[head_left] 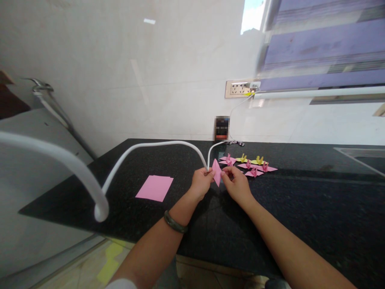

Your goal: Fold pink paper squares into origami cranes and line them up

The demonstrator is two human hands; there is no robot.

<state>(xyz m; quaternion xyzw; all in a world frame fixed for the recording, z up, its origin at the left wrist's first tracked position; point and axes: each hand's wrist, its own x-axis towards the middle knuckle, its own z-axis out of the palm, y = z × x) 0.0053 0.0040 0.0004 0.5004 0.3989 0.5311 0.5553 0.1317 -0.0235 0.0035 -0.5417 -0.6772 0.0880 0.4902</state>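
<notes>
A pink sheet of origami paper [217, 173], folded into a long narrow diamond, stands upright between my hands above the dark counter. My left hand [202, 182], with a dark bangle at the wrist, pinches its left side. On the other side, the thumb and fingers of my right hand [237, 184] close at its right edge. Just beyond my right hand sit several folded paper cranes, pink ones [254, 172] and yellow ones [259, 160]. To the left of my left hand lies a stack of flat pink paper squares [155, 188].
A white cable-like arm [156, 143] curves across the view in front of the counter [120, 216]. Against the wall leans a phone-like device [222, 128] on a cord from the wall socket [237, 89]. A sink edge [357, 158] shows at right, a tap [42, 88] at far left.
</notes>
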